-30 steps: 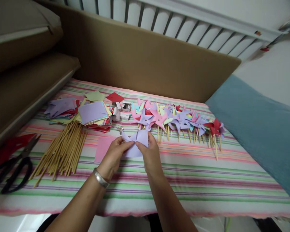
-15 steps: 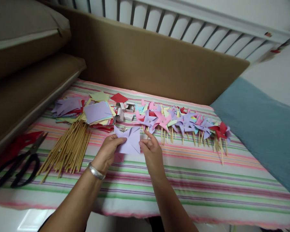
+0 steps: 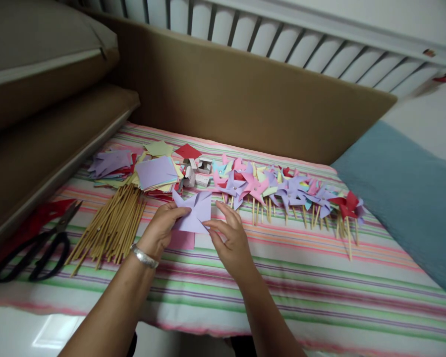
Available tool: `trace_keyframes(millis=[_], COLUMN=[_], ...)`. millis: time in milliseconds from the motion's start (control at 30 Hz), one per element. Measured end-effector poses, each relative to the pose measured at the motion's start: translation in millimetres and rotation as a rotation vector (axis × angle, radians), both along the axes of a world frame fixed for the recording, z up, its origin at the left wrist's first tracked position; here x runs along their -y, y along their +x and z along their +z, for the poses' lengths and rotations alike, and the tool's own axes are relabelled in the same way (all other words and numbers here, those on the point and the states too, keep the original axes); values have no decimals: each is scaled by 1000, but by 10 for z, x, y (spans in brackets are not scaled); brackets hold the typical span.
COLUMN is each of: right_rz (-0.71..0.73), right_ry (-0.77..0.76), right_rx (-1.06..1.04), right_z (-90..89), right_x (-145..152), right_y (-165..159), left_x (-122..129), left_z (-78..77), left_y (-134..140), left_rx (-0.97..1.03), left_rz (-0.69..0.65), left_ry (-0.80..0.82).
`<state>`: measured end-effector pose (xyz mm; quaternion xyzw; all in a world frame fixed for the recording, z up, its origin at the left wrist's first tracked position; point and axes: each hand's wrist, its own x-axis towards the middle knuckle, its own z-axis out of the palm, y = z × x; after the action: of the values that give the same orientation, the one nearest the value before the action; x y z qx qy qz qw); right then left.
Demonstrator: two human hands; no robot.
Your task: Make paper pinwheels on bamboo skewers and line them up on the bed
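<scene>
My left hand [image 3: 160,229], a silver bangle on its wrist, pinches a square of purple paper [image 3: 198,214] between thumb and fingers. Slits run in from the paper's corners, and its upper-left part is bent inward under the thumb. At the lower right corner of the sheet is my right hand [image 3: 231,240]; its fingers are apart, with one fingertip touching the edge. A pink paper piece [image 3: 183,240] lies on the cloth below the purple one, partly covered by it.
Finished paper pinwheels on sticks [image 3: 293,191] lie in a row to the right. On the left are a bundle of wooden sticks [image 3: 111,230], stacked coloured paper squares [image 3: 156,173] and black-handled scissors [image 3: 46,248]. Small white boxes [image 3: 202,179] stand behind the paper. Striped cloth [image 3: 301,297] covers the surface.
My right hand has let go of the paper's right edge, spread its fingers and shifted to the lower right corner. My left hand keeps its hold. The view has shifted slightly.
</scene>
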<state>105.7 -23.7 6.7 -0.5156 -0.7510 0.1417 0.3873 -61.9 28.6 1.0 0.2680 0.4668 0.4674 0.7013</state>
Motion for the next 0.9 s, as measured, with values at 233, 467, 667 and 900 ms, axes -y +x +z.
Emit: trace_keyframes(millis=[233, 467, 667, 900], right_rz=[-10, -140, -213, -248], right_ry=[-100, -245, -305, -299], right_rx=[-101, -273, -290, -230], right_z=[29, -22, -61, -85], right_x=[-7, -42, -69, -81], right_y=[-4, -25, -31, -31], left_x=[50, 118, 129, 139], left_z=[37, 17, -19, -22], left_y=[73, 216, 257, 263], left_rx=[-18, -64, -66, -91], left_rz=[-21, -89, -139, -196], left_ry=[19, 28, 28, 23])
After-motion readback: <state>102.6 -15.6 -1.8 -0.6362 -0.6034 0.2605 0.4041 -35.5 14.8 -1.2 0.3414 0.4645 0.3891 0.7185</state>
